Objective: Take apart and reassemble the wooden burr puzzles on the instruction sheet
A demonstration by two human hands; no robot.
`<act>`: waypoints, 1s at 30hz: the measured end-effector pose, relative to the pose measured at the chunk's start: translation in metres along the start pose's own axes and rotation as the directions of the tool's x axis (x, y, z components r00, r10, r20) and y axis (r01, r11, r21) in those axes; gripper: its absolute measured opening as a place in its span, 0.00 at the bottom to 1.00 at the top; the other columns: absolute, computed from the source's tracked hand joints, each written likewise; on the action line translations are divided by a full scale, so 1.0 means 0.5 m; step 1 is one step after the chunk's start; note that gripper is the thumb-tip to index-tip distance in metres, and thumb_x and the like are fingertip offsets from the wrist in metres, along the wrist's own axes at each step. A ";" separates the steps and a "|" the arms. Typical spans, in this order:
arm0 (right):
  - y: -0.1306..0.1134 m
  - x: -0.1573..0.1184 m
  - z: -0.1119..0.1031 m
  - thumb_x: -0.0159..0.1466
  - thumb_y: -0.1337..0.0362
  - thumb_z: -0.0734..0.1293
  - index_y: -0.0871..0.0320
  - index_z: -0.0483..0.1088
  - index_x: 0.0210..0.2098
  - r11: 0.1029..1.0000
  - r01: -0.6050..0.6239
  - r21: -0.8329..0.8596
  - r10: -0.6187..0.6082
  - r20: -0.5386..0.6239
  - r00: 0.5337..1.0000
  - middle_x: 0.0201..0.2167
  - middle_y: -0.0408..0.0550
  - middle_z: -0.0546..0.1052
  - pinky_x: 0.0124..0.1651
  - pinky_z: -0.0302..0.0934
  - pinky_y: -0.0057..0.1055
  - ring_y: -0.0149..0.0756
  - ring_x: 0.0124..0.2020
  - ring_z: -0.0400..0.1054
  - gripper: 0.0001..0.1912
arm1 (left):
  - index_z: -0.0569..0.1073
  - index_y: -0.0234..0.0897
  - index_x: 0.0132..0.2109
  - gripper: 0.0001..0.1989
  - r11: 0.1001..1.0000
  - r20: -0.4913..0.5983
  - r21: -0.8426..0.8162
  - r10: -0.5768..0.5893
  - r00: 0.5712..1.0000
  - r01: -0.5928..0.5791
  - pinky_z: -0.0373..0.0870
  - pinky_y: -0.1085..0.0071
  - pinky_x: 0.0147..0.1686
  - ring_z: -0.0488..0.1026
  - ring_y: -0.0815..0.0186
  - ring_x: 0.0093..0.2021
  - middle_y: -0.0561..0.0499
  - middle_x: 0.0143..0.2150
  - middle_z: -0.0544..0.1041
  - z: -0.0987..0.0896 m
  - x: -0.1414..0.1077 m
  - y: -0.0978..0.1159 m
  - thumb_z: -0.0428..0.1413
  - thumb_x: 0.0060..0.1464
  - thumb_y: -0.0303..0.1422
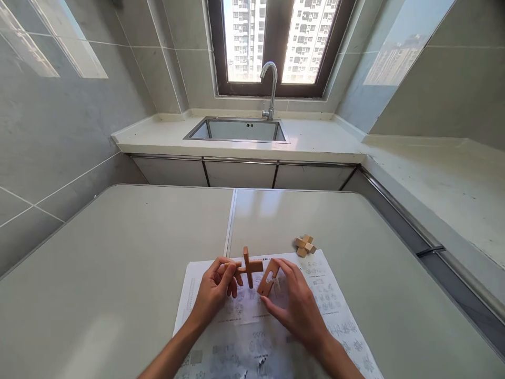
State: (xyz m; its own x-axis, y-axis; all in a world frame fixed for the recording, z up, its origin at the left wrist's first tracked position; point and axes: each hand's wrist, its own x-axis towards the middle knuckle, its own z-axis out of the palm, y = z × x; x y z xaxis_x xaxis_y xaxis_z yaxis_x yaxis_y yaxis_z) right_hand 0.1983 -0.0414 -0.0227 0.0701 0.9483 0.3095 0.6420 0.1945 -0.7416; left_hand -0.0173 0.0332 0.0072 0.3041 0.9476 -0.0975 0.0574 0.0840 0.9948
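Note:
Between the fingertips of my left hand (218,284) is one end of a cross-shaped group of interlocking wooden puzzle pieces (252,266), held above the paper. My right hand (294,295) pinches a separate flat wooden puzzle piece (265,284) with a notch cut into one side, thumb at its lower end and fingers at its upper end. A small gap lies between that piece and the cross. Under both hands is a printed instruction sheet (252,342) with small line diagrams. Beyond its top edge sits an assembled wooden burr puzzle (305,245) of paler wood.
The sheet lies on a pale table (118,252) with a seam (230,221) down its middle. Past the far edge are a counter with a sink (236,141) and a tap (272,89) below a window. Another counter (442,179) runs along the right.

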 end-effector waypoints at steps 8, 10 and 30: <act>-0.030 -0.015 -0.071 0.63 0.53 0.75 0.49 0.62 0.67 0.922 -0.235 0.308 0.255 -0.025 0.967 0.64 0.55 0.71 0.60 0.71 0.51 0.52 0.58 0.73 0.36 | 0.73 0.36 0.38 0.21 1.000 0.108 0.015 0.019 0.994 -0.020 0.67 0.73 0.27 0.68 0.70 0.22 0.54 0.24 0.74 0.002 -0.004 -0.007 0.58 0.65 0.51; -0.044 -0.013 -0.068 0.64 0.54 0.75 0.49 0.61 0.67 0.883 -0.216 0.416 0.231 0.015 0.973 0.65 0.55 0.71 0.62 0.71 0.48 0.51 0.60 0.72 0.36 | 0.74 0.36 0.39 0.21 0.999 0.158 0.021 0.035 0.987 -0.039 0.67 0.73 0.25 0.69 0.70 0.21 0.54 0.23 0.74 0.003 -0.007 -0.013 0.58 0.65 0.51; -0.064 -0.031 -0.077 0.64 0.55 0.75 0.46 0.73 0.62 0.888 -0.172 0.426 0.126 0.136 0.983 0.67 0.51 0.69 0.66 0.66 0.49 0.52 0.66 0.66 0.27 | 0.74 0.34 0.40 0.18 0.993 0.311 0.016 0.103 0.945 -0.114 0.67 0.74 0.26 0.71 0.72 0.22 0.52 0.28 0.77 0.014 -0.014 -0.016 0.57 0.67 0.46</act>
State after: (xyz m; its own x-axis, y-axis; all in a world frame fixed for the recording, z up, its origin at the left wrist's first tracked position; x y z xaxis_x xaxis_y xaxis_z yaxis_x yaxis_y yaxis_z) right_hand 0.2061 -0.0720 0.0190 0.0460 0.9904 0.1302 0.2332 0.1161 -0.9655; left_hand -0.0133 0.0240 -0.0003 0.5890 0.8081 0.0016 0.0378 -0.0295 0.9989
